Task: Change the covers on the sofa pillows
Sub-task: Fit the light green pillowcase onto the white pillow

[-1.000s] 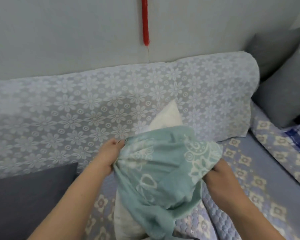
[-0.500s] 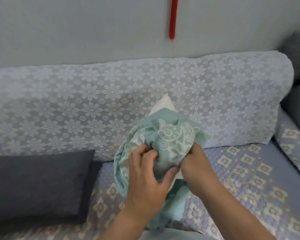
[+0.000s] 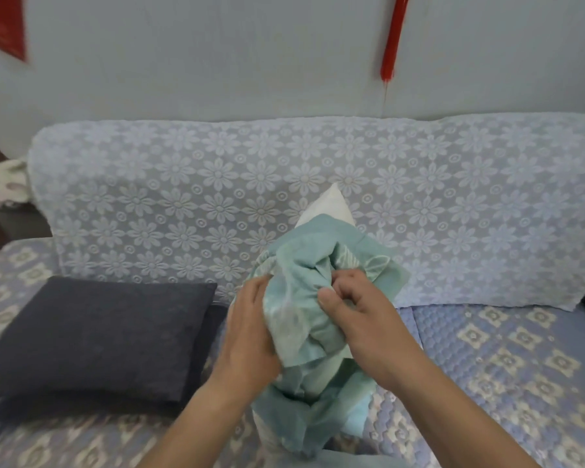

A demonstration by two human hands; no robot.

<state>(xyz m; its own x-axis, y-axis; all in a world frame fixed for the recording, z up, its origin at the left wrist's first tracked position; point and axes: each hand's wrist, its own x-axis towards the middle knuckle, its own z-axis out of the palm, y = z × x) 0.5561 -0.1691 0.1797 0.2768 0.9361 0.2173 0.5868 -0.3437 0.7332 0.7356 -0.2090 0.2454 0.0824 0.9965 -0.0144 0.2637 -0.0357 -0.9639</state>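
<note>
On the sofa point(image 3: 487, 349), both hands, left point(image 3: 250, 336) and right point(image 3: 362, 319), are gripping the bunched teal cover point(image 3: 304, 265) over a white pillow point(image 3: 331, 206).

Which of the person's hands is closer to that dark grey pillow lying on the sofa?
Left. The left hand grips the teal cover just beside the dark grey pillow; the right hand is beyond the cover.

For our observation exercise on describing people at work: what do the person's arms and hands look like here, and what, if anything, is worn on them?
Both forearms are bare: no sleeves reach into view. The left hand and right hand wear no gloves, and no rings, watch or bracelet show on the fingers or wrists. The fingernails look short and unpainted, though the picture is slightly blurred.
</note>
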